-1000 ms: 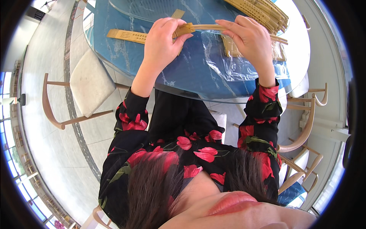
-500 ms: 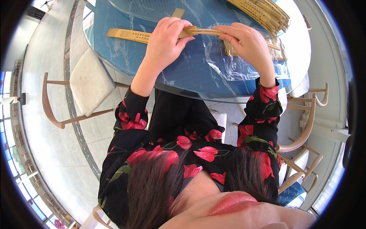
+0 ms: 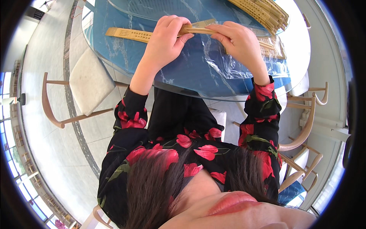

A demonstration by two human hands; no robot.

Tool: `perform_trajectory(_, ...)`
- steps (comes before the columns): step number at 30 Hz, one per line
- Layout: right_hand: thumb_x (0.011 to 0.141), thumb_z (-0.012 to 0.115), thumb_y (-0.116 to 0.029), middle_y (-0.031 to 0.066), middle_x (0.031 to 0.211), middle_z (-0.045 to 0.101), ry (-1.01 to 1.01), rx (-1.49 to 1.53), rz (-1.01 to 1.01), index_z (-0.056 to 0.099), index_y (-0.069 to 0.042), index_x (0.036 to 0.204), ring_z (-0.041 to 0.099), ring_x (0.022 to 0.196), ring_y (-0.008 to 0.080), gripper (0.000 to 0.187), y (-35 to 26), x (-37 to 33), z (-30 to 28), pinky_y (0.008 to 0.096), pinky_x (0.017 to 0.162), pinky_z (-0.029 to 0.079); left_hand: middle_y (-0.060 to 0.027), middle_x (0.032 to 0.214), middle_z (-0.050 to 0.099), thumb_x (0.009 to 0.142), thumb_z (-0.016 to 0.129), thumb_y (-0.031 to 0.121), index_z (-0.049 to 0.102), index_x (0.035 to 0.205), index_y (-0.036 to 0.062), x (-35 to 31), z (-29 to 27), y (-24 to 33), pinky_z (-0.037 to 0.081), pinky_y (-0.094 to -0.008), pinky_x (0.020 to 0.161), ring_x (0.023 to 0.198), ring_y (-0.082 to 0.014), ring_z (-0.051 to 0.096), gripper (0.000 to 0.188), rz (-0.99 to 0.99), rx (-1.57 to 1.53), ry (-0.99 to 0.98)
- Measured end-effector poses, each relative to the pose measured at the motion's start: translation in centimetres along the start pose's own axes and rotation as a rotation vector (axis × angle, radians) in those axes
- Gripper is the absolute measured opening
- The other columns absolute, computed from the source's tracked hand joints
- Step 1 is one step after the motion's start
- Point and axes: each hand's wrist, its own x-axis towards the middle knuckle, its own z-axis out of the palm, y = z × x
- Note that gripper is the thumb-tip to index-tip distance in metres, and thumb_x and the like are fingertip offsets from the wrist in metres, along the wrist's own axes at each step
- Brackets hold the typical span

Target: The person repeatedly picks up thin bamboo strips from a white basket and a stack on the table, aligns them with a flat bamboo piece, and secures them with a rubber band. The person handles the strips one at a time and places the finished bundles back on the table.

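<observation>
My left hand (image 3: 164,42) is closed around a long tan paper chopstick sleeve (image 3: 127,34) with dark print, whose flat end sticks out to the left. A pair of light wooden chopsticks (image 3: 199,30) runs from the sleeve's opening at my left fingertips to my right hand. My right hand (image 3: 240,41) pinches the chopsticks between thumb and fingers; the fingers hide their far ends. Behind the chopsticks shows another tan paper strip (image 3: 206,23); whether my left hand touches it I cannot tell.
Several filled chopstick sleeves (image 3: 263,14) lie piled at the far right of the blue marble-patterned table (image 3: 187,68). Clear plastic wrap (image 3: 244,68) lies under my right wrist, near more tan sleeves (image 3: 281,51). A glass turntable edge crosses the far side. A pale chair (image 3: 91,84) stands left.
My right hand has moved a little left toward my left hand, and less of the chopsticks shows between them. The tan strip behind now points farther right and lower.
</observation>
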Motion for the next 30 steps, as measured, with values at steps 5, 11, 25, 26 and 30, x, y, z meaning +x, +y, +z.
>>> perform_trajectory(5, 0.095, 0.067, -0.029, 0.0060, 0.083, 0.065, -0.012, 0.027, -0.064, 0.076, -0.019, 0.112, 0.065, 0.080, 0.0315, 0.022, -0.5, -0.5, 1.3, 0.0428, 0.069, 0.052, -0.0058, 0.097, 0.061, 0.076, 0.072, -0.003, 0.062, 0.107, 0.0065, 0.0, 0.5, 0.7, 0.052, -0.0383, 0.085, 0.099, -0.0299, 0.060, 0.034, 0.096, 0.212, -0.083)
perform_trajectory(11, 0.094, 0.068, -0.027, 0.0056, 0.083, 0.066, 0.057, -0.101, -0.058, 0.073, -0.020, 0.115, 0.067, 0.080, 0.0296, 0.023, -3.0, -0.4, 2.2, 0.0417, 0.067, 0.053, -0.0069, 0.103, 0.061, 0.074, 0.067, -0.009, 0.061, 0.113, 0.0063, -0.1, 1.7, 0.2, 0.053, -0.0386, 0.085, 0.102, -0.0290, 0.061, 0.042, 0.150, 0.324, -0.023)
perform_trajectory(25, 0.095, 0.066, -0.018, 0.0041, 0.068, 0.057, 0.275, -0.122, 0.014, 0.073, -0.030, 0.128, 0.062, 0.065, 0.0266, 0.036, -3.7, 0.3, 2.3, 0.0395, 0.057, 0.049, -0.0095, 0.114, 0.066, 0.080, 0.076, 0.002, 0.064, 0.119, 0.0067, -1.2, -0.9, 2.6, 0.053, -0.0375, 0.086, 0.105, -0.0306, 0.063, 0.041, 0.125, 0.167, 0.436)
perform_trajectory(26, 0.095, 0.066, -0.018, 0.0041, 0.067, 0.055, 0.269, -0.146, 0.059, 0.073, -0.031, 0.129, 0.060, 0.063, 0.0261, 0.037, -4.3, 0.2, 1.5, 0.0391, 0.057, 0.048, -0.0109, 0.107, 0.068, 0.088, 0.074, 0.003, 0.064, 0.111, 0.0033, -2.6, -0.4, 3.1, 0.053, -0.0370, 0.085, 0.101, -0.0261, 0.064, 0.025, -0.104, -0.084, 0.487)
perform_trajectory(30, 0.094, 0.068, -0.015, 0.0037, 0.065, 0.048, 0.351, -0.128, 0.134, 0.072, -0.032, 0.132, 0.056, 0.060, 0.0232, 0.042, -8.0, -1.1, 0.2, 0.0379, 0.055, 0.045, -0.0154, 0.123, 0.065, 0.112, 0.041, 0.045, 0.057, 0.129, 0.0001, -4.1, -1.3, 4.7, 0.054, -0.0388, 0.099, 0.114, -0.0253, 0.066, 0.051, -0.686, -1.352, 0.216)
